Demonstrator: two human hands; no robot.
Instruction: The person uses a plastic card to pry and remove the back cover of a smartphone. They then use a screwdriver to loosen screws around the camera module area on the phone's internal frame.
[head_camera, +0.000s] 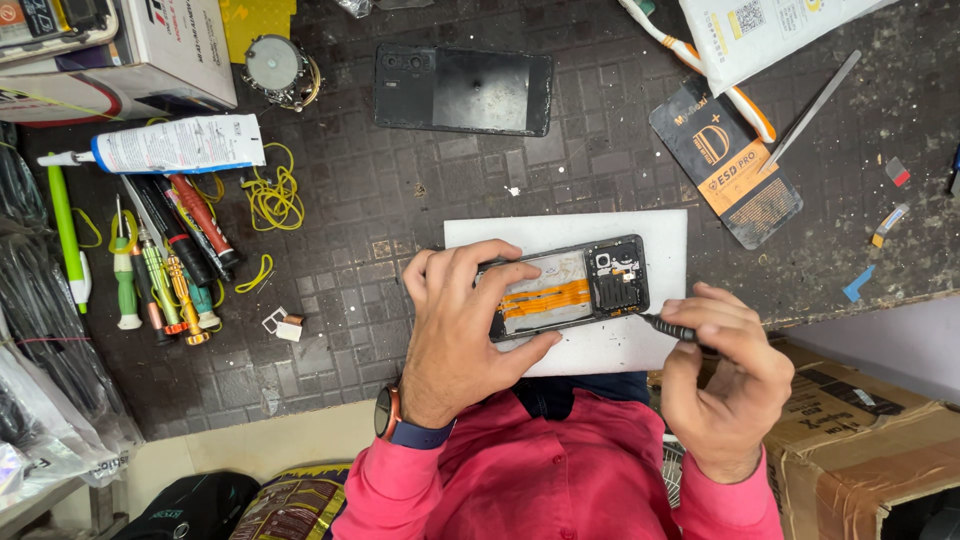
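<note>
An opened smartphone (590, 285) with its back removed lies on a white pad (620, 230), showing orange flex cables and a black board. My left hand (460, 330) grips the phone's left end and holds it down. My right hand (725, 385) pinches a small black screwdriver (668, 328), whose tip meets the phone's lower right corner. A dark watch sits on my left wrist.
The phone's black back cover (463, 90) lies further up the dark grid mat. Several screwdrivers (170, 265), a glue tube (170, 145) and yellow rubber bands (272, 195) lie left. An orange-black packet (728, 160) and metal spudger (812, 108) lie right. A cardboard box (860, 440) stands lower right.
</note>
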